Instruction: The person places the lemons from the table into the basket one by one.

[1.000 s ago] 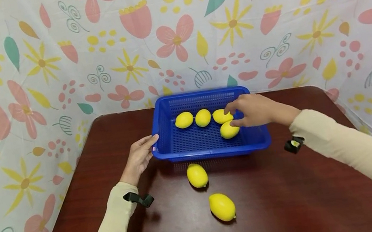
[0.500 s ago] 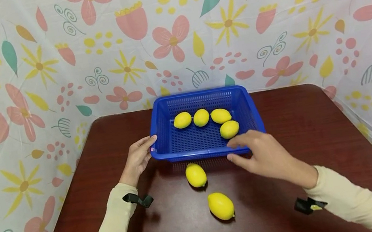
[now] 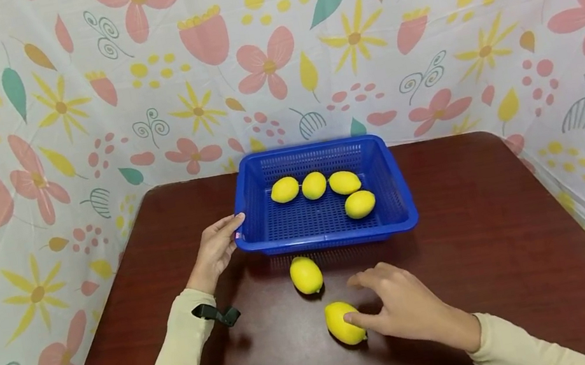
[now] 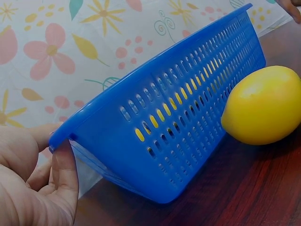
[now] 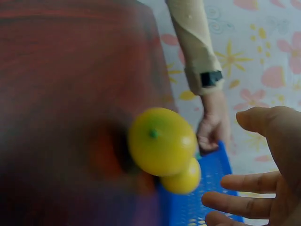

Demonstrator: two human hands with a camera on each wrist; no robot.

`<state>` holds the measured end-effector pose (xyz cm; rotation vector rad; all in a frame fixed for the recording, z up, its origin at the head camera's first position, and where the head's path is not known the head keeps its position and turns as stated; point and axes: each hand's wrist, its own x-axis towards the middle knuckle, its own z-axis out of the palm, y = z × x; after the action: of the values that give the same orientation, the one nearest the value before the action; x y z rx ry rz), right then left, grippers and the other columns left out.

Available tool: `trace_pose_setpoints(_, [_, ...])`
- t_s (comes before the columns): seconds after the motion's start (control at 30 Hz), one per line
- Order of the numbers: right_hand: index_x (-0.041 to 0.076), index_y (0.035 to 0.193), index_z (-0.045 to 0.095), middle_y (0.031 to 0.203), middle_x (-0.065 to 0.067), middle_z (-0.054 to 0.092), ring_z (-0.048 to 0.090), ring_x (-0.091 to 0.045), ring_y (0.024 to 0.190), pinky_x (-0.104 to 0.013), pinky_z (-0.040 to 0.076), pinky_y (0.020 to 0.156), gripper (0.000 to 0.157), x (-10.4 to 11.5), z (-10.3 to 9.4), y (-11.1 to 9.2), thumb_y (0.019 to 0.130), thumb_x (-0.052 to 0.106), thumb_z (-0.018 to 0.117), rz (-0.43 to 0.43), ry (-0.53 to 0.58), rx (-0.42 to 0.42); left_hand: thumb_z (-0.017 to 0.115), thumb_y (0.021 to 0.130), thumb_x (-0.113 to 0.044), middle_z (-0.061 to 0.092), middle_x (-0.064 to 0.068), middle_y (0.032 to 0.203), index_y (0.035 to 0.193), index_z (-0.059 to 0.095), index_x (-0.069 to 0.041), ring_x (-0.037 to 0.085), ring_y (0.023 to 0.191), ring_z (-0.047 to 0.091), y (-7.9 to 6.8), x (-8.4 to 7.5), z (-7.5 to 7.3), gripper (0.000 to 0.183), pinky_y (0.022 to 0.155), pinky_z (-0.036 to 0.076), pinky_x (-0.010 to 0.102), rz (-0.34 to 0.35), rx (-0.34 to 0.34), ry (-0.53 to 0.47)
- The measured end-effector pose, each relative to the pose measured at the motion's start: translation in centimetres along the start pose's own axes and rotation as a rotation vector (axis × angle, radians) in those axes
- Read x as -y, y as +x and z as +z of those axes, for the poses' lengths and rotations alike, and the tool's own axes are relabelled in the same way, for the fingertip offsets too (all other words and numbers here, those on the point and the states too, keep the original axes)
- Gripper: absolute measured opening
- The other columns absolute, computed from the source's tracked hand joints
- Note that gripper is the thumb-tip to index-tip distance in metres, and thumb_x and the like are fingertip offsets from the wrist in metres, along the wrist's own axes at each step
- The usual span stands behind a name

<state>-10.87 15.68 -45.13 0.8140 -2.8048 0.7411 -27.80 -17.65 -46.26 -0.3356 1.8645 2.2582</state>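
Note:
A blue plastic basket (image 3: pixel 331 239) with slotted walls stands toward the back of the table, several yellow lemons (image 3: pixel 314 186) lying inside. At its left front corner my left hand (image 3: pixel 215 250) pinches the rim, thumb on top and fingers curled beneath, as the left wrist view shows. On the table in front of the basket lie two more lemons: a farther lemon (image 3: pixel 306 275) and a nearer lemon (image 3: pixel 344 323). My right hand (image 3: pixel 406 305) hovers by the nearer one, thumb overlapping it in the head view. In the right wrist view its fingers are spread, holding nothing.
The dark red-brown wooden table (image 3: pixel 486 227) reaches a floral-printed cloth (image 3: pixel 280 107) that hangs behind it and along the sides. Black camera straps (image 3: pixel 216 315) sit on both wrists over cream sleeves.
My right hand has left the lemon inside the basket, come back over the front rim and down to the nearer lemon on the table. My left hand stays on the rim.

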Motion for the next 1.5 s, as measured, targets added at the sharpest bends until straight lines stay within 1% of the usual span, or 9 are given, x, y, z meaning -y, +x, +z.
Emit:
trace_pose_setpoints(0.13, [0.016, 0.115, 0.074, 0.103, 0.006, 0.073, 0.058, -0.008, 0.085, -0.027, 0.054, 0.069, 0.064, 0.2, 1.3, -0.5, 0.084, 0.072, 0.069, -0.02, -0.02, 0.032, 0.074, 0.097, -0.021, 0.07, -0.002, 0.088, 0.129, 0.061, 0.002, 0.008, 0.075, 0.066, 0.1, 0.2, -0.1, 0.042, 0.069, 0.057, 0.021, -0.002, 0.003, -0.005])
trace_pose_setpoints(0.23, [0.02, 0.115, 0.073, 0.098, 0.01, 0.071, 0.053, -0.005, 0.082, -0.024, 0.05, 0.065, 0.062, 0.3, 2.2, -0.7, 0.082, 0.072, 0.071, -0.049, -0.046, 0.043, 0.074, 0.096, -0.022, 0.071, -0.002, 0.089, 0.13, 0.06, 0.002, 0.008, 0.077, 0.067, 0.0, 0.3, -0.1, 0.043, 0.07, 0.058, 0.021, 0.001, 0.006, -0.003])
trace_pose_setpoints(0.4, [0.023, 0.116, 0.071, 0.096, 0.012, 0.068, 0.046, -0.004, 0.077, -0.02, 0.042, 0.061, 0.06, 0.5, 3.0, -0.8, 0.079, 0.07, 0.076, -0.055, -0.058, 0.08, 0.075, 0.096, -0.022, 0.07, -0.002, 0.089, 0.129, 0.061, 0.001, 0.008, 0.076, 0.067, 0.0, 0.3, -0.1, 0.042, 0.07, 0.057, 0.021, -0.003, 0.003, 0.001])
trace_pose_setpoints(0.63, [0.019, 0.12, 0.071, 0.097, 0.007, 0.071, 0.046, -0.005, 0.075, -0.02, 0.043, 0.058, 0.06, 0.3, 3.6, -0.8, 0.075, 0.055, 0.086, -0.034, -0.043, 0.091, 0.074, 0.097, -0.021, 0.07, -0.003, 0.088, 0.124, 0.062, 0.0, 0.008, 0.076, 0.066, 0.1, 0.3, 0.0, 0.037, 0.069, 0.057, 0.021, -0.003, 0.0, -0.009])
trace_pose_setpoints(0.8, [0.019, 0.119, 0.072, 0.09, 0.011, 0.067, 0.045, -0.003, 0.072, -0.019, 0.041, 0.056, 0.053, 0.0, 3.4, -0.7, 0.075, 0.044, 0.088, 0.0, 0.027, 0.089, 0.074, 0.097, -0.02, 0.07, -0.003, 0.086, 0.122, 0.063, 0.0, 0.007, 0.074, 0.066, 0.1, 0.2, 0.1, 0.033, 0.067, 0.057, 0.02, -0.004, 0.0, -0.015])
trace_pose_setpoints(0.97, [0.022, 0.121, 0.071, 0.089, 0.015, 0.064, 0.049, -0.004, 0.075, -0.02, 0.042, 0.059, 0.053, -0.2, 2.2, -0.4, 0.077, 0.046, 0.086, 0.006, 0.073, 0.064, 0.074, 0.097, -0.02, 0.069, -0.003, 0.087, 0.123, 0.062, 0.0, 0.007, 0.074, 0.065, 0.0, 0.1, 0.2, 0.035, 0.067, 0.057, 0.02, -0.001, 0.005, -0.011])
trace_pose_setpoints(1.17, [0.023, 0.125, 0.069, 0.087, 0.015, 0.06, 0.051, -0.006, 0.075, -0.019, 0.042, 0.059, 0.055, -0.5, -0.2, 0.4, 0.078, 0.048, 0.085, -0.035, 0.038, 0.01, 0.075, 0.096, -0.023, 0.07, -0.002, 0.087, 0.124, 0.063, 0.0, 0.008, 0.074, 0.065, 0.1, 0.1, 0.1, 0.038, 0.068, 0.057, 0.02, 0.006, 0.009, -0.003])
trace_pose_setpoints(1.3, [0.022, 0.127, 0.069, 0.095, 0.012, 0.066, 0.053, -0.006, 0.08, -0.02, 0.044, 0.062, 0.058, -0.6, -2.1, 1.2, 0.078, 0.051, 0.084, -0.058, -0.001, -0.007, 0.075, 0.096, -0.024, 0.069, -0.002, 0.088, 0.125, 0.062, 0.0, 0.008, 0.074, 0.065, 0.1, 0.1, 0.0, 0.04, 0.069, 0.057, 0.02, 0.007, 0.01, 0.003])
trace_pose_setpoints(1.5, [0.026, 0.129, 0.068, 0.109, 0.016, 0.068, 0.055, -0.006, 0.089, -0.024, 0.048, 0.068, 0.058, -0.6, -5.3, 2.7, 0.08, 0.052, 0.083, -0.112, 0.002, 0.025, 0.075, 0.096, -0.024, 0.069, -0.002, 0.09, 0.127, 0.062, 0.0, 0.008, 0.076, 0.065, -0.1, 0.0, -0.1, 0.041, 0.07, 0.057, 0.021, -0.001, 0.001, 0.014])
